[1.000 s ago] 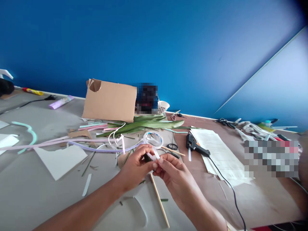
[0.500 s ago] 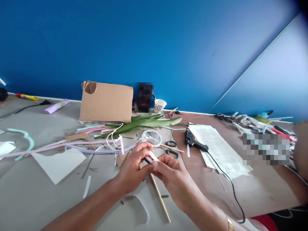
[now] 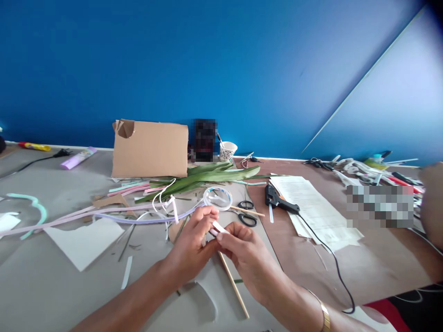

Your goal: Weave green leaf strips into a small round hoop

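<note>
Above the grey tabletop (image 3: 51,295), grips a white strip (image 3: 219,227) in both hands

Shows, at far left, a mint strip (image 3: 42,212) lying curved. Shows next a white card (image 3: 85,240) with a ragged upper edge and, farther back, a box (image 3: 150,150) standing near the blue wall.

Curls the left hand (image 3: 192,246) inward, thumb and fingers closed, as far as can be seen, on the far end of the white strip. Cannot tell the length hidden under the fingers. Holds the white strip in the air between the hands, just on the near side of a tape roll (image 3: 230,199). Points its far end up and to the left; slants its long axis down from the left fingertips to the right thumb. Seems to be at a bending or smoothing step; probably calls next for a firm right pinch and a lighter left hold, to avoid a crease.

Pinches the near end with the right hand (image 3: 249,256), thumb on top, fingers folded beneath, above a stick (image 3: 234,286). Leaves untouched, to the right, scissors (image 3: 247,220), then a glue gun (image 3: 282,200) lying partly over papers (image 3: 321,214).
</note>
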`<state>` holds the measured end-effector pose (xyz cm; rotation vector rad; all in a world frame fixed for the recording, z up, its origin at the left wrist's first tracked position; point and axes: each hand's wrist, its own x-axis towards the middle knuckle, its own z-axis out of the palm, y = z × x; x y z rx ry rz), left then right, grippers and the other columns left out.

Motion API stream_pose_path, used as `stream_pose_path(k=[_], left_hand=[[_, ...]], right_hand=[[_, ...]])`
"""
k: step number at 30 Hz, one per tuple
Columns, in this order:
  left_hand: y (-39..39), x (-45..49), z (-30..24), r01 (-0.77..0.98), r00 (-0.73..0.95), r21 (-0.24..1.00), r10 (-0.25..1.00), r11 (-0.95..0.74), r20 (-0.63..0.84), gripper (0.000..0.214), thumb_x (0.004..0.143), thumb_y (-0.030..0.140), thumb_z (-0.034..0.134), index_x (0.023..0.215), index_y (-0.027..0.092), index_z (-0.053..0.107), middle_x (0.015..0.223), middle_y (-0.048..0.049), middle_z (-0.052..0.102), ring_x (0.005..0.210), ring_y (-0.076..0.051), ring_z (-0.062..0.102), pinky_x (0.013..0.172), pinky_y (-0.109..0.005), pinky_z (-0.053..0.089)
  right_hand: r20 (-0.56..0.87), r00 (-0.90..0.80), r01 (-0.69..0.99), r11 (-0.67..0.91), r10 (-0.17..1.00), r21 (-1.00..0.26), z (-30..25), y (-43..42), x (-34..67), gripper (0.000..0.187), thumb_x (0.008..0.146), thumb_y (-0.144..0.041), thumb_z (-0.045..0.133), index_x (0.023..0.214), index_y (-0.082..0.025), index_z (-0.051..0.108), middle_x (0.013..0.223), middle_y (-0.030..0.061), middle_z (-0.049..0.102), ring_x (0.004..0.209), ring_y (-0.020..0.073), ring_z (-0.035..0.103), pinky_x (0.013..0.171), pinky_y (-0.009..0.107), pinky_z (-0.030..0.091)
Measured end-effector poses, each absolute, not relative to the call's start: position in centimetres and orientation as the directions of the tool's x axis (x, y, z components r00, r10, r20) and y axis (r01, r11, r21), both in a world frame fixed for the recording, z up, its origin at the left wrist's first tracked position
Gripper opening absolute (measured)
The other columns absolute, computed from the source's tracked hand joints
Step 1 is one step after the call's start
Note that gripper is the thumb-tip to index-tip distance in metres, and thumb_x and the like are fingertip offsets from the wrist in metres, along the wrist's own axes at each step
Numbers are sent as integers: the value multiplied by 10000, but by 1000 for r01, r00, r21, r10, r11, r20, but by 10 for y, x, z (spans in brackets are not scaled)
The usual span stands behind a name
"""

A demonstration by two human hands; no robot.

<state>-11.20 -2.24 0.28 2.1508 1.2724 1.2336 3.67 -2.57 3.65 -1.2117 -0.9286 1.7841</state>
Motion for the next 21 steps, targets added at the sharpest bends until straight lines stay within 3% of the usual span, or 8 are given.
stream_pose_path(k=[9,21], left_hand=[[-22,-113,4,496,182,715,864,-493,469,70,831,166,580,822,227,545,1140,-40,524,1050,-180,574,894,-291,470],[-24,-114,2,470,195,708,845,-527,499,60,854,233,586,868,220,529,1172,-73,510,1063,-210,586,879,-344,489]], right_hand=[[-441,-292,-408,-528,849,-745,46,-27,29,355,538,-278,829,575,-164,496,553,-52,504,591,78,475,662,222,405],[-360,-361,-489,-503,860,-712,49,-29,32,287,559,-222,808,583,-157,530,609,-37,520,636,83,476,675,203,410]])
